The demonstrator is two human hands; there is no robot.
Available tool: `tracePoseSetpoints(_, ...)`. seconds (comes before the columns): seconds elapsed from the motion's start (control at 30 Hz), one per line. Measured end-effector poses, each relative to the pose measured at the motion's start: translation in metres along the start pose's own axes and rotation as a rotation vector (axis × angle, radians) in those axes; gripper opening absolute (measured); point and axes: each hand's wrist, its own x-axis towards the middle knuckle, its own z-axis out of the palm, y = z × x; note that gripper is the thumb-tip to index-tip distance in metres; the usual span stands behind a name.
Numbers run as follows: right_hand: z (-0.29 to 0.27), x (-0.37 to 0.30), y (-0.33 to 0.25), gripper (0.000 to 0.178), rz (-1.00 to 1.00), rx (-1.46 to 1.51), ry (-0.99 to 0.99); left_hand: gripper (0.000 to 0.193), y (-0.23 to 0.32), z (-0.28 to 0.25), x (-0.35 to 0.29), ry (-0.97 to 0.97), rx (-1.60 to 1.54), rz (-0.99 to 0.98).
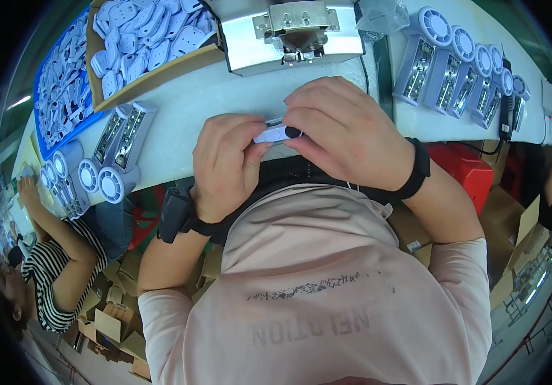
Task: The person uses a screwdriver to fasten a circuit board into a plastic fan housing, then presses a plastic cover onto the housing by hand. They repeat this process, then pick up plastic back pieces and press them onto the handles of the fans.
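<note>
Between both hands, just above the near edge of the white table (180, 138), is a small white plastic part (271, 134) with a rounded end and a black round spot on its right. My left hand (225, 160) pinches its left end between thumb and fingers. The fingers of my right hand (353, 131) close on its right end and cover much of it. The part's exact kind is hard to make out. Straight ahead of my hands stands a silver metal machine (241, 48) with a bracket on its front.
At the left lie a cardboard box (154, 74) of white plates and a blue tray (44, 144) of small white parts. White lights with round grilled ends (110, 185) stand nearby; more lights (446, 80) line the right. A co-worker (64, 276) sits left. A red stool (465, 173) is at right.
</note>
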Motion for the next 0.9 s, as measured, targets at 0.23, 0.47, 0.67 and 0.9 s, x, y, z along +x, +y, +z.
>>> tracePoseSetpoints(0.23, -0.0009, -0.0011, -0.0003, 0.032, -0.008, 0.002, -0.019, 0.033, -0.0004, -0.0014, -0.0008, 0.002, -0.028, 0.031)
tracePoseSetpoints(0.47, -0.0047, -0.0004, -0.001, 0.031, 0.014, 0.021, -0.043, 0.034, -0.0007, -0.0024, 0.0026, 0.01, -0.044, 0.041)
tracePoseSetpoints(0.67, -0.0032, 0.0001, -0.0007, 0.031, -0.017, -0.005, -0.029, 0.034, -0.0026, -0.0023, 0.0022, 0.007, -0.057, 0.041)
tracePoseSetpoints(0.9, -0.0005, -0.0017, 0.0, 0.029, 0.027, 0.037, -0.031, 0.031, -0.0013, -0.007, 0.0072, -0.024, -0.079, 0.032)
